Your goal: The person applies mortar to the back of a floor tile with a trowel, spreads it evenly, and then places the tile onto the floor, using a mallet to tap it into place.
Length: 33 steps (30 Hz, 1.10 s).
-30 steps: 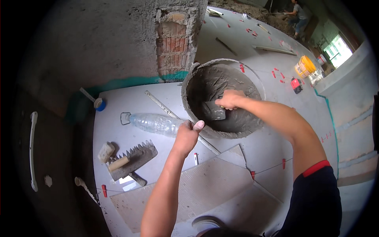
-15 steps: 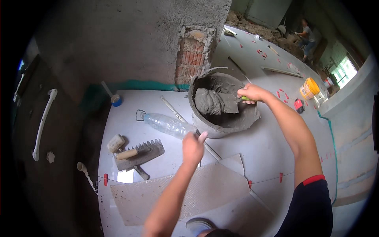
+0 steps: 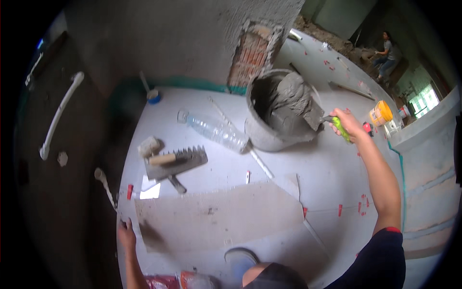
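Right hand (image 3: 345, 126): fingers wrapped closed round the green handle of a trowel (image 3: 314, 116). The blade points left at the right side of the mortar bucket (image 3: 269, 140), bearing a thick, ridged grey lump of mortar (image 3: 291, 92) over the mouth. Cannot tell whether the blade touches the rim.

Bucket: grey, round, its inner wall smeared with the same mortar; the lump and the blade hide much of the inside, so I cannot judge the level.

Left hand (image 3: 127, 234): low at the left edge of the pale floor (image 3: 288, 168), well apart from the bucket, fingers partly curled. Small dark patch at the fingertips; cannot tell whether I have hold of anything.

Other containers: a clear plastic bottle (image 3: 216, 131) on its side, left of the bucket, loop at its far left end; contents not readable. A small blue cup (image 3: 154, 98) by the wall, a pale stick rising beside it. Far right, a yellow pail (image 3: 380, 113), inside not clear.

Near the bottle lies a notched trowel (image 3: 180, 162) with a wooden handle, a whitish block (image 3: 148, 146) just beside it. Nearer me, a large flat sheet (image 3: 211, 226).
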{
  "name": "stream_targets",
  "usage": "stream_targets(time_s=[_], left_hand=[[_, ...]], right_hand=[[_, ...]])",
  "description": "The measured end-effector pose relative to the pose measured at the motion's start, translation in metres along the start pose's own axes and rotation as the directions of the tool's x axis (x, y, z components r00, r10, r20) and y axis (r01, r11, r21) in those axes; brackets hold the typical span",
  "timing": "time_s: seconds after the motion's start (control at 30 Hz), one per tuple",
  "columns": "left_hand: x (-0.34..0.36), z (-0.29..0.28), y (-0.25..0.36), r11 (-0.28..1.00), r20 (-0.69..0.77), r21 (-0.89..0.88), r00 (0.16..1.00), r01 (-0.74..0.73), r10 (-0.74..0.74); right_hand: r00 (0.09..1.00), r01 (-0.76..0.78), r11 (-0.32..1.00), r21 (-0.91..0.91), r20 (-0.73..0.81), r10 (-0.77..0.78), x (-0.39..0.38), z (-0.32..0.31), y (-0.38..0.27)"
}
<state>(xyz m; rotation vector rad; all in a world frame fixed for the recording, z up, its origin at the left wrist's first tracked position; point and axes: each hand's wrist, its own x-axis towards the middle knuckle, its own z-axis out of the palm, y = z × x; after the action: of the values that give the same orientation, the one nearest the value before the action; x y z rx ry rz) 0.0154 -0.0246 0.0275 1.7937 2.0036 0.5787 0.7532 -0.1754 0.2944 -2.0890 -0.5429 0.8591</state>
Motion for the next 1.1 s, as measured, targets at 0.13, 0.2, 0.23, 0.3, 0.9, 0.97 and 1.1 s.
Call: stream_targets(time_s=[0.13, 0.2, 0.23, 0.3, 0.9, 0.97, 1.1], left_hand=[[-0.005, 0.005, -0.042, 0.993, 0.166, 0.118, 0.986, 0.003, -0.023], [-0.007, 0.03, -0.028, 0.998, 0.302, 0.057, 0.953, -0.034, 0.015], [-0.007, 0.036, -0.035, 0.999, 0.276, 0.023, 0.961, -0.04, 0.032], [-0.012, 0.045, -0.015, 0.999, 0.32, -0.002, 0.947, 0.038, -0.036], [-0.007, 0.042, -0.036, 0.996, 0.264, 0.022, 0.961, 0.083, -0.086], [-0.009, 0.047, -0.031, 0.998, 0.272, 0.009, 0.96, 0.059, -0.059], [-0.009, 0.045, -0.051, 0.996, 0.274, -0.03, 0.959, 0.089, -0.077]], right_hand=[[0.997, -0.063, 0.995, 0.073, 0.05, 0.06, -0.057, 0.017, 0.044], [0.995, -0.078, 0.989, 0.128, 0.075, 0.068, -0.088, 0.032, 0.071], [0.991, -0.121, 0.985, 0.126, 0.071, 0.112, -0.111, 0.05, 0.084], [0.983, -0.142, 0.989, 0.035, 0.126, 0.137, -0.151, 0.077, 0.106], [0.729, 0.407, 0.29, -0.866, 0.117, -0.674, -0.229, 0.248, 0.27], [0.773, 0.44, 0.419, -0.794, 0.097, -0.627, -0.232, 0.251, 0.272], [0.865, 0.333, 0.448, -0.83, 0.08, -0.495, -0.237, 0.267, 0.282]])
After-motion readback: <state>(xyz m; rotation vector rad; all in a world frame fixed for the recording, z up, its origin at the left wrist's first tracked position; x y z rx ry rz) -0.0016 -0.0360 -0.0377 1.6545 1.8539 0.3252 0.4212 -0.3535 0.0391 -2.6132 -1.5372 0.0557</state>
